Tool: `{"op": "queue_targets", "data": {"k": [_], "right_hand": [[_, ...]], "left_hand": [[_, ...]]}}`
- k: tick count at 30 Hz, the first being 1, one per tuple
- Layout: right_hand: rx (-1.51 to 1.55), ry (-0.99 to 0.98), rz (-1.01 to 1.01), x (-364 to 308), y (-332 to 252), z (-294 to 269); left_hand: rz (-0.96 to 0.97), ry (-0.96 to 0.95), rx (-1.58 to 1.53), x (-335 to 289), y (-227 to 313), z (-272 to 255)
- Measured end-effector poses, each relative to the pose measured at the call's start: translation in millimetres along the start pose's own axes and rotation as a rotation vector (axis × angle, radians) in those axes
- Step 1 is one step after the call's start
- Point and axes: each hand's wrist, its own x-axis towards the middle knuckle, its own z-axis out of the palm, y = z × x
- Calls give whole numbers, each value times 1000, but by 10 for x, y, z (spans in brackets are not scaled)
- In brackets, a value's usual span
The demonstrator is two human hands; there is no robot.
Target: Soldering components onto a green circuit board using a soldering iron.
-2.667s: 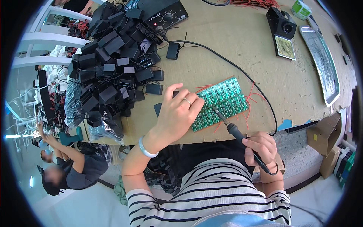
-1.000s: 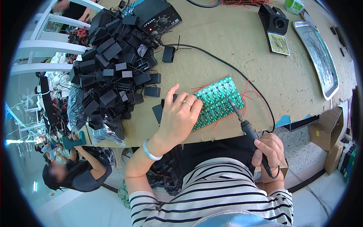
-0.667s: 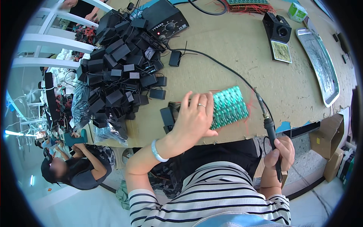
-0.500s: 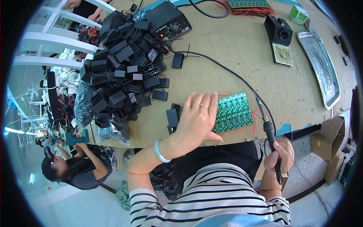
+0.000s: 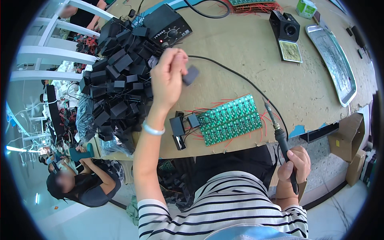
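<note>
My left hand (image 5: pixel 169 78) is raised beside the heap of small black boxes (image 5: pixel 120 86), its fingers closed in a pinch. From it hangs one small black box (image 5: pixel 191 75), smeared by motion; the wires I seem to grip are hidden by my fingers. My right hand (image 5: pixel 296 164) holds a soldering iron (image 5: pixel 282 140) by its handle, tip pointing up and away. Left of the iron lies a green circuit board panel (image 5: pixel 232 120) with red wires around its edges. Several black boxes (image 5: pixel 177 126) sit at its left end, their black wires reaching over the board.
A black soldering station (image 5: pixel 168 26) with a dial stands behind the heap. An iron stand with a yellowish sponge tray (image 5: pixel 291 51), a metal tray (image 5: pixel 334 64) and a green-white small box (image 5: pixel 306 9) are at the right. More boards (image 5: pixel 256 6) lie far back. A co-worker (image 5: pixel 88 180) sits left.
My left hand has moved from over the board up and left to the heap, closing on a loose black box. The board and boxes at its left end are uncovered. My right hand stays nearly still.
</note>
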Motion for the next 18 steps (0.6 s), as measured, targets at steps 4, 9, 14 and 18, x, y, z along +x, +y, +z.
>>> {"op": "queue_targets", "data": {"k": [4,9,14,18], "right_hand": [[89,-92,12,17,24,40],[204,-199,-5,37,52,231],[201,-214,6,-45,76,372],[217,-217,-13,-2,73,416]], "left_hand": [[17,-294,235,-211,506,-156],[172,-616,378,-434,474,-8],[184,-743,492,-426,378,74],[186,-749,483,-421,393,89]]}}
